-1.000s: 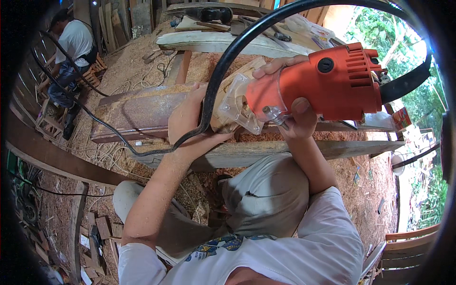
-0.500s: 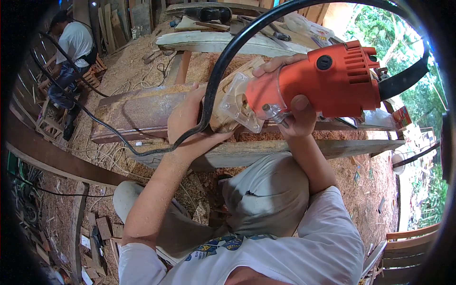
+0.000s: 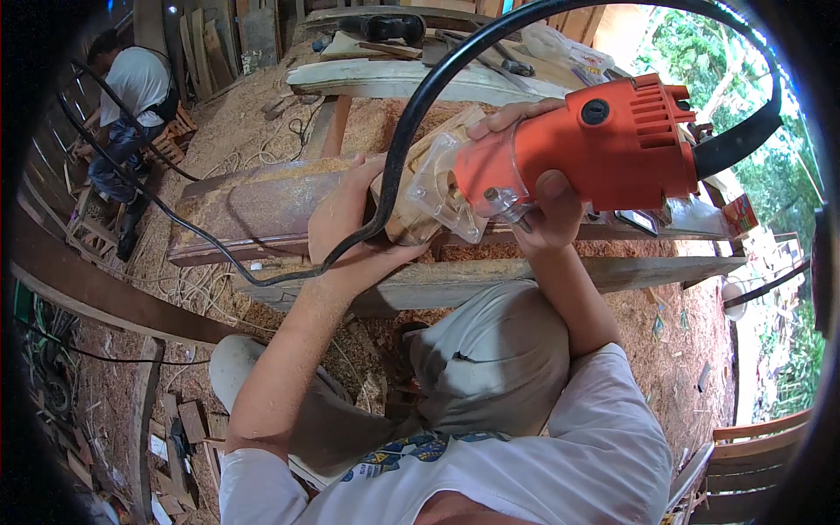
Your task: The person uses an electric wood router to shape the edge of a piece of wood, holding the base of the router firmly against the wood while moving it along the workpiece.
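Note:
My right hand (image 3: 551, 206) is wrapped round the orange body of a trim router (image 3: 604, 144), thumb in front and fingers over its far side. The router lies tilted on its side, its clear plastic base (image 3: 446, 188) against a pale wooden piece (image 3: 409, 214). My left hand (image 3: 346, 210) grips that wooden piece at its left side; part of the grip is hidden by the router's black cord (image 3: 404, 131). The wooden piece is over a long brown beam (image 3: 271, 197). The bit's contact with the wood cannot be made out.
The cord arches over the work and crosses my left wrist. A grey plank (image 3: 490, 278) runs in front of my knees. Behind are a whitish curved board (image 3: 420, 79), a hammer (image 3: 512, 63) and a dark power tool (image 3: 394, 28). Another person (image 3: 136, 87) sits at far left. Sawdust covers the floor.
The router has tilted very slightly, and its cord at the right has shifted a little left. Both hands keep their hold. The other person has leaned slightly to the left.

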The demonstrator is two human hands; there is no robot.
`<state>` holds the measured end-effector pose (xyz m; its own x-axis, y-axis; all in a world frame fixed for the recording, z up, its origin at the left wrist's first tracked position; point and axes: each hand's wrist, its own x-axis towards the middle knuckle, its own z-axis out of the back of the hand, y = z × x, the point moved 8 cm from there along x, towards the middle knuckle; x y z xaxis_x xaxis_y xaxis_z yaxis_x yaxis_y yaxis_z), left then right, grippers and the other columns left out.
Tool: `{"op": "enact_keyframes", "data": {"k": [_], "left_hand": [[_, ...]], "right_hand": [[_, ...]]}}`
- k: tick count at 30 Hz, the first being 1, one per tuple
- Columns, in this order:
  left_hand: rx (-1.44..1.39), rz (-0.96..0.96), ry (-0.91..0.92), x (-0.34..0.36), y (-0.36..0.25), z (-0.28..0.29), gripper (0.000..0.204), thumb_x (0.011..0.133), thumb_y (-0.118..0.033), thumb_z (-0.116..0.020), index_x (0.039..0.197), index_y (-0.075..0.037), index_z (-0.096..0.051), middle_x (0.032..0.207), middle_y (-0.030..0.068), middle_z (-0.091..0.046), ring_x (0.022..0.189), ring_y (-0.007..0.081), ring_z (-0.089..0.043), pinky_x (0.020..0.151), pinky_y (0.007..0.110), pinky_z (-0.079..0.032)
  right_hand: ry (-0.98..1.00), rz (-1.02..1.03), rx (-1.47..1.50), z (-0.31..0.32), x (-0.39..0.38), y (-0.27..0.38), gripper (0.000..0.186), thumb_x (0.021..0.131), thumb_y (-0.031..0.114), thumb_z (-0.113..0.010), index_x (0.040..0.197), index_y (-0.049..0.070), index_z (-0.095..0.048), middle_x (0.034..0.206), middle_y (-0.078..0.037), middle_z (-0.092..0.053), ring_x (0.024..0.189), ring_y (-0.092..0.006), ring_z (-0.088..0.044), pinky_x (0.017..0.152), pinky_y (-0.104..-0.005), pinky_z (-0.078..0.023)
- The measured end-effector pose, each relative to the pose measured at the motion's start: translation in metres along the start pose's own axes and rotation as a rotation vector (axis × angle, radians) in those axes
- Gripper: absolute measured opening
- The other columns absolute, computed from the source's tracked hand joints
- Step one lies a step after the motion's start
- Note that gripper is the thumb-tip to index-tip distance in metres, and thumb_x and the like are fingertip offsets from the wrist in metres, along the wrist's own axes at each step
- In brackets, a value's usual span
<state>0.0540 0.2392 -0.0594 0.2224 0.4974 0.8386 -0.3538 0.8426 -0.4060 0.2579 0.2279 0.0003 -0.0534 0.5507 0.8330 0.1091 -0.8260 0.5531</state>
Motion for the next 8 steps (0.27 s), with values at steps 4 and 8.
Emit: {"op": "enact_keyframes", "data": {"k": [4, 8], "left_hand": [[-0.014, 0.037, -0.005, -0.0019, 0.0032, -0.0013, 0.091, 0.056, -0.029, -0.099, 0.134, -0.008, -0.055, 0.123, 0.015, -0.07, 0.114, 0.0395, -0.069, 0.115, 0.05, -0.048], [-0.027, 0.011, -0.004, -0.0005, 0.0029, -0.0012, 0.093, 0.057, -0.028, -0.099, 0.136, -0.009, -0.055, 0.124, 0.015, -0.07, 0.116, 0.0389, -0.069, 0.114, 0.049, -0.048]], "right_hand": [[-0.049, 0.083, 0.038, -0.001, 0.0031, 0.0036, 0.057, 0.092, 0.04, -0.074, 0.124, -0.004, -0.056, 0.111, -0.018, -0.068, 0.099, -0.0269, -0.069, 0.091, -0.0424, -0.055], [-0.038, 0.011, 0.017, -0.0009, 0.0011, 0.0013, 0.073, 0.09, 0.048, -0.075, 0.136, -0.001, -0.048, 0.12, -0.023, -0.064, 0.111, -0.0364, -0.067, 0.097, -0.0522, -0.055]]}}
